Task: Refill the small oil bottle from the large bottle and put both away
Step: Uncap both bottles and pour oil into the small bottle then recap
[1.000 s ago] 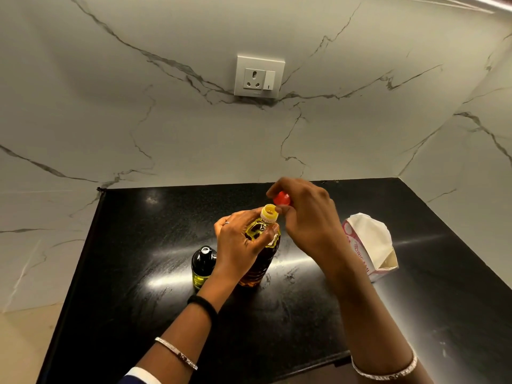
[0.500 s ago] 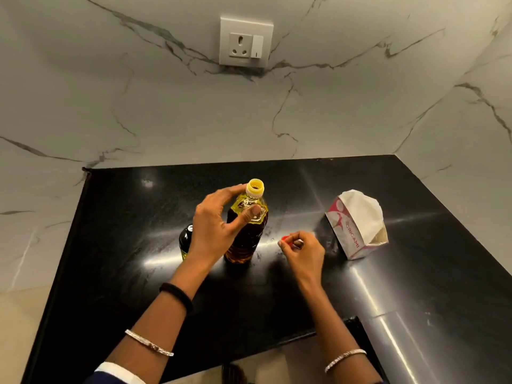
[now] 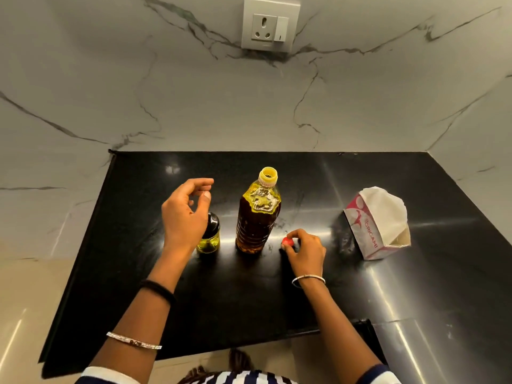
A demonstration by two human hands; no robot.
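While both bottles stand upright on the glossy black stone countertop (image 3: 124, 245), the count is: two bottles, one loose cap, one carton, one socket plate, two hands.

1. Large clear plastic bottle (image 3: 259, 217): dark amber oil, yellow open neck, no cap fitted. It stands near the counter's middle. A band of print circles the neck; it is too small to read.
2. Small clear bottle (image 3: 209, 236): yellow-green oil in the base, black cap fitted. It stands just beside the large bottle, on its left, not touching it.
3. Small red screw cap (image 3: 287, 241): at the counter surface, near the large bottle's base on the right.
4. White and pink paper carton (image 3: 376, 223): top open, well apart to the right. Pink lettering on its side reads "ORIGAMI".
5. Grey wall socket plate (image 3: 271, 23): one socket, one switch, on the veined marble wall.

Left hand (image 3: 185, 212): over the small bottle, fingers loosely curled, holding nothing. Contact with the black cap cannot be determined.

Right hand (image 3: 304, 250): low on the counter, thumb and fingertips pinching the red cap.

Wrists: two metal bangles, one per arm; one black band, left arm.
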